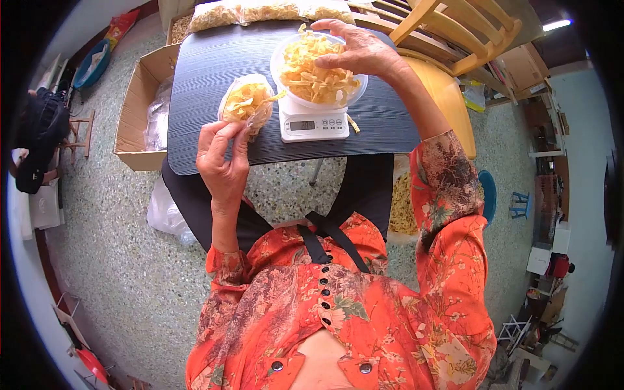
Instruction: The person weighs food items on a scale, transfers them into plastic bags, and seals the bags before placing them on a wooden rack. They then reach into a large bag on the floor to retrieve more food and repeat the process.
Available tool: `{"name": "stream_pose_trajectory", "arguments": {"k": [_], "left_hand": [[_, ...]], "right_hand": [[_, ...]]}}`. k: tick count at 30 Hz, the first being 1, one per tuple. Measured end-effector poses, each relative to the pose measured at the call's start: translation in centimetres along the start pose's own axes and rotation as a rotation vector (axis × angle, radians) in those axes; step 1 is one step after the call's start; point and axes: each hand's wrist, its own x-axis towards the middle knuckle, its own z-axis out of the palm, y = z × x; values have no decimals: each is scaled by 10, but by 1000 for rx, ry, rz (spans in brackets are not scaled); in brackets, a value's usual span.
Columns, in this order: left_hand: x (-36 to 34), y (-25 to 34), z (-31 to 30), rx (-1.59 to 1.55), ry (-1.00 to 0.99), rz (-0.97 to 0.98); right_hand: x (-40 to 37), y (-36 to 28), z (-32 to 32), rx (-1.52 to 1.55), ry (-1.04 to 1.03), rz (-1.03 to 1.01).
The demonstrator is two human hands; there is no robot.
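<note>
My left hand (223,153) pinches the near edge of a clear plastic bag (262,122). Pale yellow dried strips fill the bag, and one strip sticks out of its mouth to the right. To its right, a digital kitchen scale (313,123) bears a white plastic bowl (277,65) heaped with more dried strips (312,71). My right hand (364,52) reaches over the bowl's far right side, thumb and fingers spread apart at the heap. Whether the fingertips touch any strips is hard to make out. A loose strip (353,124) lies beside the scale.
Everything stands on a dark table (208,65). Filled bags (273,12) line its far edge. A cardboard box (133,110) with plastic bags stands at the left, a wooden chair (442,97) at the right. Below right is a container of dried pieces (404,205).
</note>
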Motion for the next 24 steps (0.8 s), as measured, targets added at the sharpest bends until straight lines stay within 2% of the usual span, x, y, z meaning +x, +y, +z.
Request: {"name": "stream_pose_trajectory", "arguments": {"k": [1, 2, 4, 6, 8, 9, 10, 12, 13, 15, 17, 20, 24], "left_hand": [[0, 0, 0, -4, 2, -4], [1, 0, 1, -4, 0, -3], [2, 0, 1, 0, -2, -5], [1, -1, 1, 4, -2, -3], [1, -1, 0, 10, -11, -7], [2, 1, -1, 10, -5, -12], [1, 1, 0, 10, -2, -18], [0, -1, -1, 6, 0, -18], [1, 0, -1, 16, 6, -24], [-1, -3, -1, 25, 13, -33], [0, -2, 0, 28, 14, -33], [1, -1, -1, 39, 5, -30], [2, 0, -2, 70, 1, -16]], "right_hand": [[3, 7, 1, 18, 41, -94], [3, 13, -2, 19, 42, -92], [-1, 12, -13, 47, 31, 21], [-4, 23, -15, 107, 88, 53], [-6, 33, -16, 136, 327, -88], [-19, 3, -20, 174, 535, -71], [-34, -11, -29, 234, 526, 115], [-58, 13, -16, 257, 715, 126], [-71, 23, -6, 253, 710, 130], [-102, 43, 22, 292, 694, 300], [-128, 61, 53, 274, 463, 297], [-145, 50, 82, 227, 330, 371], [-140, 47, 101, 179, 336, 319]]}}
